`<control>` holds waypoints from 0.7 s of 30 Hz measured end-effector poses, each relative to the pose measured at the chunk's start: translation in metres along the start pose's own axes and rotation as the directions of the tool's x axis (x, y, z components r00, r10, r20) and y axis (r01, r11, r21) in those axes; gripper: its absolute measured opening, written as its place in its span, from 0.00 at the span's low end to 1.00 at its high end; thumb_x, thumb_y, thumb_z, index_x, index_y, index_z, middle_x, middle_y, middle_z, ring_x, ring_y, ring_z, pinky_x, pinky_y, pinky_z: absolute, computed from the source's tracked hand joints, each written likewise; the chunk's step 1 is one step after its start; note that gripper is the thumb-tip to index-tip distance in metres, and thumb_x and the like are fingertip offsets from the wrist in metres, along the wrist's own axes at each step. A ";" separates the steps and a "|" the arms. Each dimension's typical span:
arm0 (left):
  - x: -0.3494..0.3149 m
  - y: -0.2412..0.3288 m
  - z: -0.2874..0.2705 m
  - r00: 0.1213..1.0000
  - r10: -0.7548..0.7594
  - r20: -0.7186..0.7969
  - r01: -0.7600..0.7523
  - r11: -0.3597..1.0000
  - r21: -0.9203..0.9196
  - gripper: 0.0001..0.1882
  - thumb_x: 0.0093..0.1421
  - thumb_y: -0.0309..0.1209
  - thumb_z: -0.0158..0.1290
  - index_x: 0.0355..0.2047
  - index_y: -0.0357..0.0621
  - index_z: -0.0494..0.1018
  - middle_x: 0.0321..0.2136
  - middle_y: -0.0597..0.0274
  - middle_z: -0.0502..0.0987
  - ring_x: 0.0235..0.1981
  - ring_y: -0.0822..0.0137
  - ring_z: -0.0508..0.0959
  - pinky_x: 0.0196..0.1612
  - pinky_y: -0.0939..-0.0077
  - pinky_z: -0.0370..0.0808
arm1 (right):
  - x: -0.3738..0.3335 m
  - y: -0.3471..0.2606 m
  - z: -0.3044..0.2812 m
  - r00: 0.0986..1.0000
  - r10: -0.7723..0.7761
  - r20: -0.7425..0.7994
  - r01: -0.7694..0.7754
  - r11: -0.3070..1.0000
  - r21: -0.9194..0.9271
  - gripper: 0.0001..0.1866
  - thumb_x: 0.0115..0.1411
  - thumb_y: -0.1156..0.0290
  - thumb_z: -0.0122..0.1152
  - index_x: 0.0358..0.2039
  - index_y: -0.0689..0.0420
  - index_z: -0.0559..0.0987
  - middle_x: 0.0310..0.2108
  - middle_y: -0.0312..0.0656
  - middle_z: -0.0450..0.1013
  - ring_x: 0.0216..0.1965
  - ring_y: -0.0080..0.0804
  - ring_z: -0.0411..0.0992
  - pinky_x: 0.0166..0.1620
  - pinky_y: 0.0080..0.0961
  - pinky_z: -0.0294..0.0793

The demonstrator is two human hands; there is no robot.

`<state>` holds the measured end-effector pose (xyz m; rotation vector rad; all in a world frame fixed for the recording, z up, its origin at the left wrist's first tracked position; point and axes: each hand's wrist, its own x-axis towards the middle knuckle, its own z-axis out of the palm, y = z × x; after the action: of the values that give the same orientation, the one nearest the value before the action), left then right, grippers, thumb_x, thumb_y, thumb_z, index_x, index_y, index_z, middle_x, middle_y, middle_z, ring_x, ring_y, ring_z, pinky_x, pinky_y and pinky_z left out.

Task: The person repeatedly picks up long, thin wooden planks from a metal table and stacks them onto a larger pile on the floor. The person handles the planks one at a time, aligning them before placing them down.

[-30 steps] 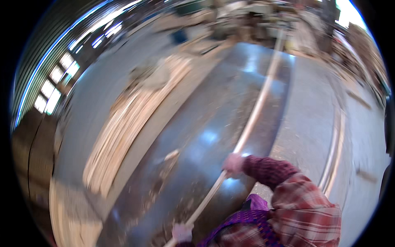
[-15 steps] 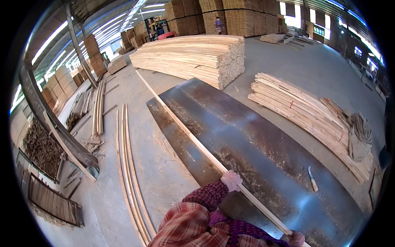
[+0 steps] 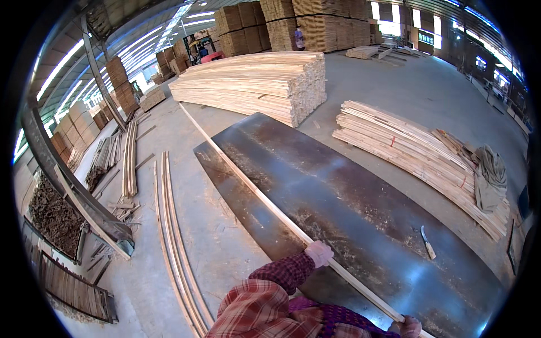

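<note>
The left grip [image 3: 319, 254] is closed around a long wooden strip [image 3: 259, 192], and the right grip [image 3: 410, 327] holds it farther down, near the lower edge of the view. From the left grip the strip runs away over the left part of the dark, shiny tabletop [image 3: 338, 197], passing its far edge. It is pale, slim and straight-edged. The left arm, in a plaid sleeve [image 3: 253, 307], is bent and reaches forward; the right arm is mostly hidden. A curved knife [image 3: 428, 243] lies on the tabletop, right of the strip.
</note>
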<state>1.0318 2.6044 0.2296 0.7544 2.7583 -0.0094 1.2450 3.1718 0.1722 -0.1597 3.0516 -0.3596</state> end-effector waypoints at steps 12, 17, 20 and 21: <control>-0.044 0.000 -0.031 1.000 -0.007 -0.027 0.005 0.997 -0.076 0.37 0.54 0.54 0.61 0.61 0.51 0.70 0.60 0.52 0.73 0.64 0.54 0.70 0.67 0.57 0.64 | 0.006 -0.089 -0.055 0.969 0.247 -0.013 -0.247 0.959 -0.141 0.24 0.44 0.59 0.76 0.42 0.48 0.81 0.44 0.45 0.78 0.50 0.49 0.74 0.57 0.42 0.71; -0.069 -0.017 -0.069 0.907 -0.176 -0.382 0.059 0.952 -0.299 0.39 0.52 0.52 0.66 0.59 0.44 0.73 0.58 0.49 0.75 0.63 0.49 0.72 0.66 0.54 0.67 | -0.060 -0.084 -0.006 0.714 0.609 -0.345 -0.630 0.774 0.065 0.35 0.42 0.63 0.78 0.53 0.54 0.76 0.56 0.49 0.72 0.61 0.51 0.68 0.63 0.43 0.69; -0.088 -0.049 -0.027 0.571 -0.574 -0.586 0.210 0.793 -0.572 0.31 0.49 0.39 0.71 0.51 0.39 0.77 0.49 0.46 0.80 0.53 0.48 0.79 0.59 0.56 0.74 | -0.087 -0.110 0.024 0.445 0.824 -0.350 -0.784 0.548 0.292 0.36 0.45 0.68 0.75 0.57 0.57 0.75 0.62 0.51 0.69 0.63 0.53 0.67 0.65 0.42 0.68; -0.100 -0.059 -0.030 0.576 -0.750 -0.323 0.303 0.564 -0.769 0.28 0.50 0.35 0.71 0.50 0.36 0.78 0.46 0.44 0.81 0.50 0.48 0.81 0.56 0.57 0.76 | -0.100 -0.133 0.018 0.311 0.904 -0.292 -0.835 0.407 0.371 0.35 0.46 0.69 0.74 0.57 0.58 0.75 0.62 0.52 0.69 0.64 0.53 0.67 0.65 0.41 0.68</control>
<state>1.0768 2.5057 0.2820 -0.4703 3.0988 1.2279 1.3584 3.0501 0.1917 1.8003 2.8467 -0.5635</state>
